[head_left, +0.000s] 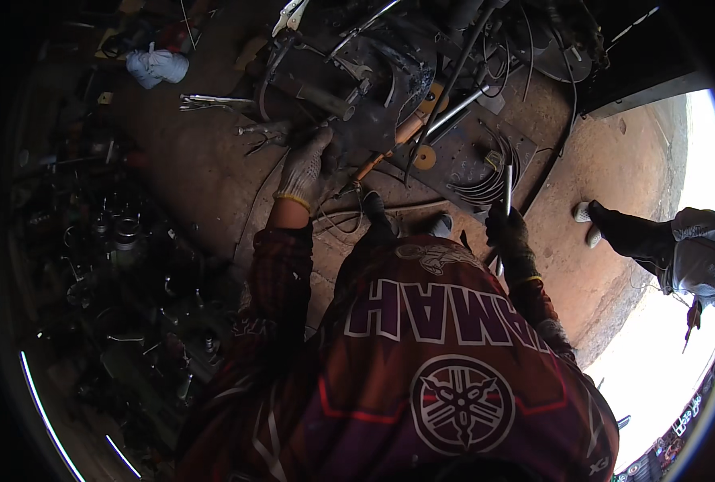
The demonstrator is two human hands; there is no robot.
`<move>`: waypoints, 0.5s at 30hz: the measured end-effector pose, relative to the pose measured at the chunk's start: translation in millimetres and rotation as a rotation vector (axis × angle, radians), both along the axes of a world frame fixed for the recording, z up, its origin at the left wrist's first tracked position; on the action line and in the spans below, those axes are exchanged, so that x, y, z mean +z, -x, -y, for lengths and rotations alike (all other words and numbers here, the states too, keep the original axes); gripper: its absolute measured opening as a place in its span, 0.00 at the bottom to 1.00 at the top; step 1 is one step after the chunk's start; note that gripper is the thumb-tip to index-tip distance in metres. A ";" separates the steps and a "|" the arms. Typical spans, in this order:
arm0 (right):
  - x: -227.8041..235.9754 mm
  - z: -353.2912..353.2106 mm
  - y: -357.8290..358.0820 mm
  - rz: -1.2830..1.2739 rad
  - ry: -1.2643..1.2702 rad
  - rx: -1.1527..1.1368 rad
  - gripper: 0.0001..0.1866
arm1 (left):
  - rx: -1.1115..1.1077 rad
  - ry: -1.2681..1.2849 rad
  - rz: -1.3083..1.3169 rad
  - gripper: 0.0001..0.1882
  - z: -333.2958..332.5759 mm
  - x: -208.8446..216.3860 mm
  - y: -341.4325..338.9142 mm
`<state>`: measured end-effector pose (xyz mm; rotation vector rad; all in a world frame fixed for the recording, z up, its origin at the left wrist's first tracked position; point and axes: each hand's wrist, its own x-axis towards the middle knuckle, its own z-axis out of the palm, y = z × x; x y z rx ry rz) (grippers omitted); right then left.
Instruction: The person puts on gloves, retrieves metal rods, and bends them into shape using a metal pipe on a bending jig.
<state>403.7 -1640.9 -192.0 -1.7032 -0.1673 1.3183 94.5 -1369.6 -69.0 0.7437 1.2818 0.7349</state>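
Observation:
My left hand (pixel 304 166), in a pale knitted glove, is closed at the near edge of a dark, cluttered metal work surface (pixel 377 145). Shadow hides its fingertips and whatever they grip. Just beyond it lies a short thick metal tube (pixel 327 101), and locking pliers (pixel 263 135) sit close by on its left. In a darker glove, my right hand (pixel 508 230) is wrapped around a straight metal rod (pixel 508 186). The rod stands out above the fist, and a short end shows below it. A coil of wire or cable (pixel 486 189) lies just beyond this hand.
A copper-coloured bar (pixel 410 128) and round tan discs (pixel 425 157) lie on the work surface. Dark cables (pixel 557 161) run along its right. Machine parts (pixel 124 233) crowd the left floor. Another person (pixel 655 241) stands at the right. A blue-white cloth bundle (pixel 157 66) lies far left.

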 end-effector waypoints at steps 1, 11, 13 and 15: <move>1.8 -1.5 0.9 0.035 0.003 0.011 0.14 | 0.009 -0.008 0.057 0.09 3.5 -3.4 3.6; 100.7 -53.2 32.9 -0.052 -0.317 0.348 0.21 | -0.333 -0.217 -0.041 0.12 104.8 37.1 -8.6; 122.6 -77.0 48.3 -0.049 -0.418 0.368 0.22 | -0.511 -0.392 -0.126 0.10 101.0 33.9 -27.8; 140.5 -98.7 63.1 0.098 -0.547 0.479 0.22 | -0.665 -0.577 -0.226 0.09 95.0 20.5 -45.1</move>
